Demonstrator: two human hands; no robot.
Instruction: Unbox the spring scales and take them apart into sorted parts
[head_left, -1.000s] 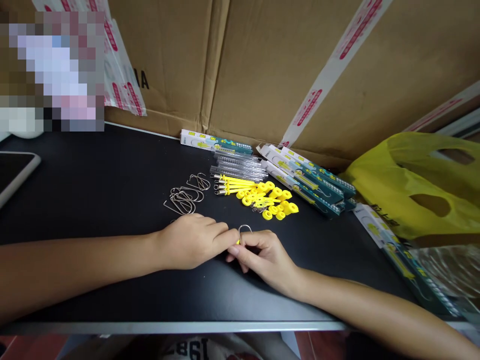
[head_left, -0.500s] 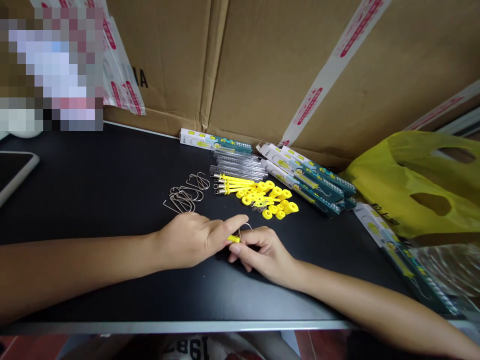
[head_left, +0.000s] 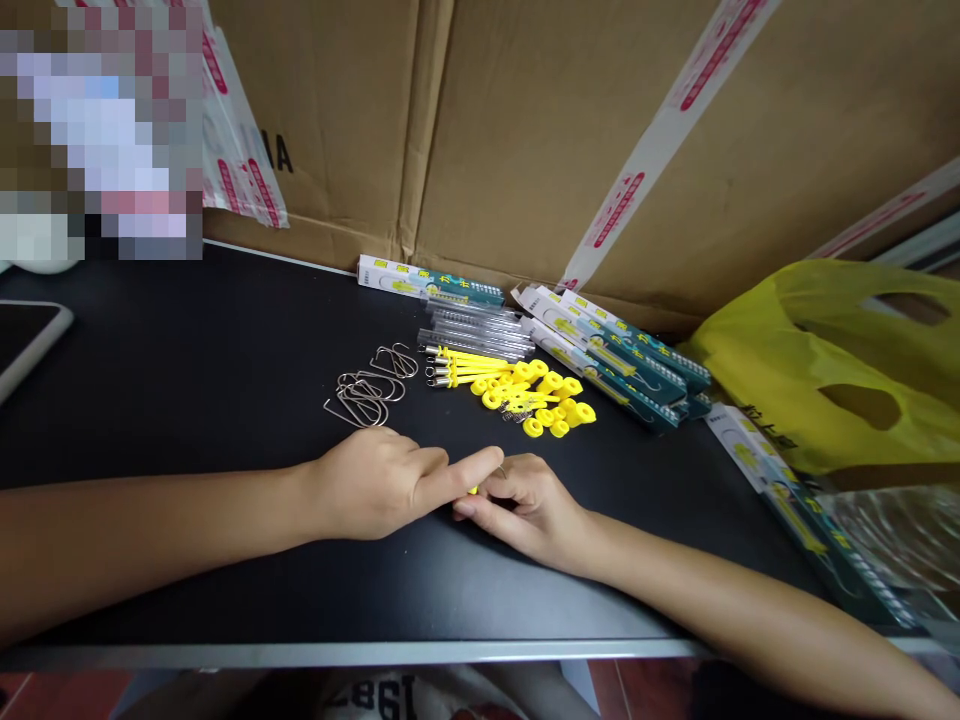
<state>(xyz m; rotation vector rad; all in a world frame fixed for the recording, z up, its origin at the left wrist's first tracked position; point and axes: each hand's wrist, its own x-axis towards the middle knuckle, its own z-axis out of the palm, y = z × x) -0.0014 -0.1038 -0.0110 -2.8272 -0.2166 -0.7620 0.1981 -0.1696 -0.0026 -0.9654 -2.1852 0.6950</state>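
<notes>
My left hand is closed around a small yellow plastic rod; most of it is hidden by my fingers. Its index finger stretches across to my right hand. Pinched in the right fingers is a thin metal hook, of which only a sliver shows beside the rod's end. Beyond my left hand lies a tangle of metal hooks. Several yellow rods with springs rest further right, beside loose yellow caps and small coil springs.
Clear plastic tubes lie behind the yellow parts. Printed boxes are stacked at right, with another box at the back. A yellow plastic bag fills the right side. Large cardboard stands behind the black table.
My left index finger has come down over the hook and the yellow rod's end, so less of both shows. The parts on the table have stayed put.
</notes>
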